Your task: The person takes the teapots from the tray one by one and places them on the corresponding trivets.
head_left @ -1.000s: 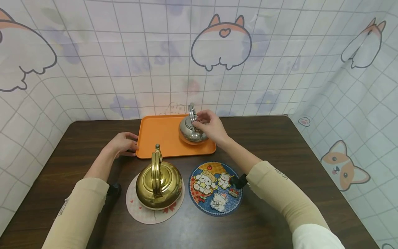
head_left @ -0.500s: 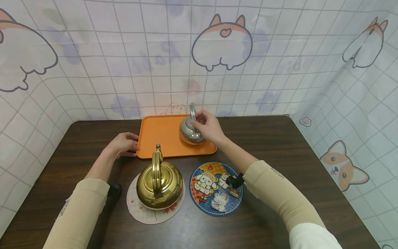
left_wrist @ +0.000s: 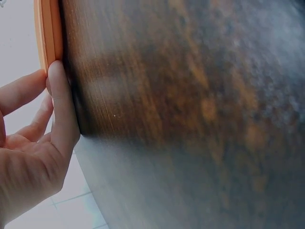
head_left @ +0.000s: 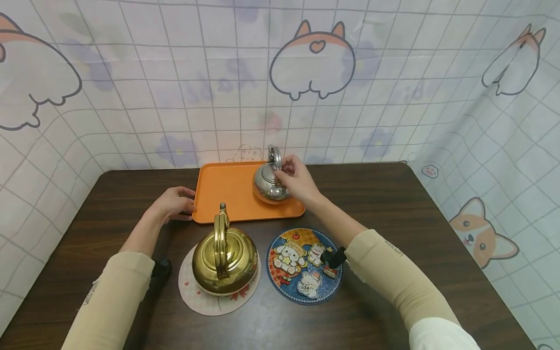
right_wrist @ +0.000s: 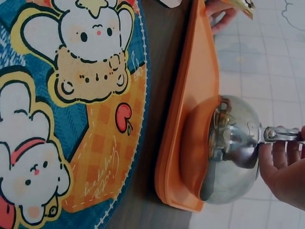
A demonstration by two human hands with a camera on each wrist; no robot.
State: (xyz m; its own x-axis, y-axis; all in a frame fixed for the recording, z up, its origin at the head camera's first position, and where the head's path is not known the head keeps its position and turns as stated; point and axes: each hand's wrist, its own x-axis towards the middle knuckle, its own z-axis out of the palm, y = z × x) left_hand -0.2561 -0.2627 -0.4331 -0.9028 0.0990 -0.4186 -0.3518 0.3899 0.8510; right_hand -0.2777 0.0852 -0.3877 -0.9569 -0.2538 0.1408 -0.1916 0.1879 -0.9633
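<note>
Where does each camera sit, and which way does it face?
Head: on the head, looking forward and down over the table; left hand, right hand and sleeves show.
Left wrist: on that wrist, facing table and orange tray; left hand shows.
Right wrist: on that wrist, facing the silver kettle; both hands show.
Head and right wrist share the silver kettle.

One kettle (head_left: 267, 186) stands on the tray (head_left: 224, 193) behind the right mat (head_left: 303, 267), another kettle (head_left: 225, 262) on the left mat (head_left: 213, 306).

Round-bellied polished silver metal kettle (head_left: 266, 184), upright on an orange rectangular tray (head_left: 225, 189).
The kettle stands toward the tray's right end, arched handle raised, lower belly reflecting orange; the low-rimmed, round-cornered tray lies flat near the far edge of the tabletop (head_left: 393, 204).
</note>
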